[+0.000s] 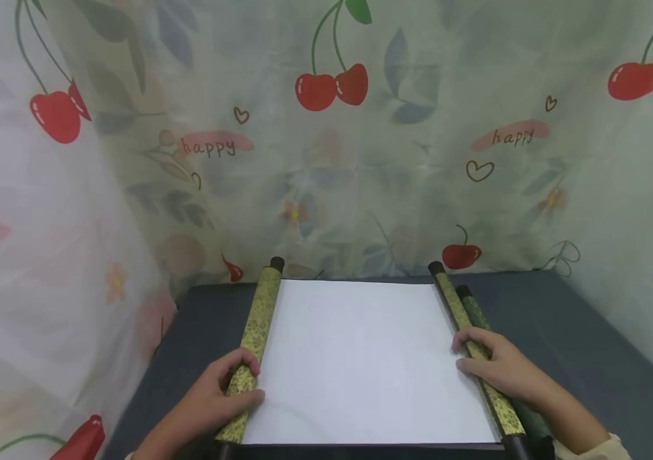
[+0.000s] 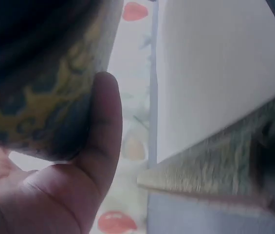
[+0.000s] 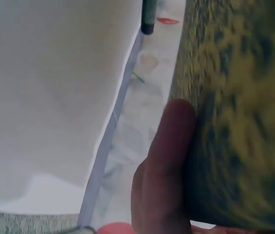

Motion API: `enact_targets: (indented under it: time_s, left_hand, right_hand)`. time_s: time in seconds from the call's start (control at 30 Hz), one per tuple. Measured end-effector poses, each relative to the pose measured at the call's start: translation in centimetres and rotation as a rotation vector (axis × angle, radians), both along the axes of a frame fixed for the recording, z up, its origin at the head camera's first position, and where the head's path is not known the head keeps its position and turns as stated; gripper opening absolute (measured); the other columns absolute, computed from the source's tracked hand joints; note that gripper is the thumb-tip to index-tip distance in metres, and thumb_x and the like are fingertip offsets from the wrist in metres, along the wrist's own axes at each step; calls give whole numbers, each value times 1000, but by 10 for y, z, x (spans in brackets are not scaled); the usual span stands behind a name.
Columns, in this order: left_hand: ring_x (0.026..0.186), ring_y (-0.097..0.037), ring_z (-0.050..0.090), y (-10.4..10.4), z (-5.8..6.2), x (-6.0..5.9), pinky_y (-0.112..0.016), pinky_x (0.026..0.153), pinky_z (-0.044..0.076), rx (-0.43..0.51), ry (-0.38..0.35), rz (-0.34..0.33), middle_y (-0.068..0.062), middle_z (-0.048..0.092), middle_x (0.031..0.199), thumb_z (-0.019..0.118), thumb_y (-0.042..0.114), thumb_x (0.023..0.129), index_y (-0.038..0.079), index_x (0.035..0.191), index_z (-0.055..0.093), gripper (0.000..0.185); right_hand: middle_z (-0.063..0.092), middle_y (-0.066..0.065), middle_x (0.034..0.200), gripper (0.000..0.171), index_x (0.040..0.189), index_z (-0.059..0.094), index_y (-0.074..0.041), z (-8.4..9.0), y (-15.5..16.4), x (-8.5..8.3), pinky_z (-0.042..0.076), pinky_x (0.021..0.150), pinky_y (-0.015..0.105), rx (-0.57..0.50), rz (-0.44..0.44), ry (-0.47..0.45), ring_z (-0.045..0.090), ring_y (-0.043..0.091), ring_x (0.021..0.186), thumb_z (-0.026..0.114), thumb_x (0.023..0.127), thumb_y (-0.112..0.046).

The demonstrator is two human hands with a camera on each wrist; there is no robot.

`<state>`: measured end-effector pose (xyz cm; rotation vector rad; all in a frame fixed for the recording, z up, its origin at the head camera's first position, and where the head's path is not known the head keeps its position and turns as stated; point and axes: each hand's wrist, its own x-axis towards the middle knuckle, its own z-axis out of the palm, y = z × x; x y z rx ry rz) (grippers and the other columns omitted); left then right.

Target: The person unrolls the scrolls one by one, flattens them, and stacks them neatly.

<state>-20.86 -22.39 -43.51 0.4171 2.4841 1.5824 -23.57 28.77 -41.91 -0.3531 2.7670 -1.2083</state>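
A scroll lies unrolled, its blank white paper (image 1: 361,364) stretched between two rods wrapped in yellow-green mottled covering with dark end knobs. On the left rod (image 1: 262,300), my left hand (image 1: 206,406) has its fingers curled over the far side and the thumb on the near side. My right hand (image 1: 501,367) grips the right rod (image 1: 501,406) partway along, fingertips at the paper's edge. In the left wrist view the thumb (image 2: 103,131) lies along a patterned roll (image 2: 45,107). The right wrist view shows fingers (image 3: 164,161) against mottled covering (image 3: 244,122).
Just right of the right rod lies a dark green roll (image 1: 476,310) with a black end. The table has a dark grey cover (image 1: 545,319). A cherry-printed curtain (image 1: 395,160) rises behind it and along both sides. A thin tangled cord (image 1: 565,255) sits at the back right.
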Motion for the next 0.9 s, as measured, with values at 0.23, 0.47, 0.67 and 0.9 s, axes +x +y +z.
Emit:
enact_targets:
  time_s: [0.23,0.47,0.67,0.9]
  left_hand:
    - [59,-7,45,-13,2,1,-30,53,49,62,45,-24,-22,57,130,74,14,101,4,122,59,28]
    - [106,-13,57,-16,2,3,-22,88,47,15,149,22,-11,61,116,83,13,92,9,112,61,30]
    - [87,-6,53,-18,5,4,-21,71,49,-18,181,52,-10,58,111,90,16,85,11,110,59,41]
    - [120,-10,58,-26,7,2,-19,95,51,-32,170,62,-9,65,130,72,7,98,10,122,66,25]
  right_hand:
    - [62,16,139,29,126,68,-8,4,12,1,44,80,39,-10,-10,-49,52,24,106,44,112,-16]
    - [63,14,134,18,120,66,-10,3,18,5,45,70,31,-43,21,15,52,11,94,64,108,-22]
    - [64,14,137,25,130,66,-9,6,27,7,52,79,33,-37,1,13,60,12,109,54,112,-23]
    - [66,12,140,31,135,67,-11,8,38,9,54,91,38,2,-33,22,59,21,129,48,115,-26]
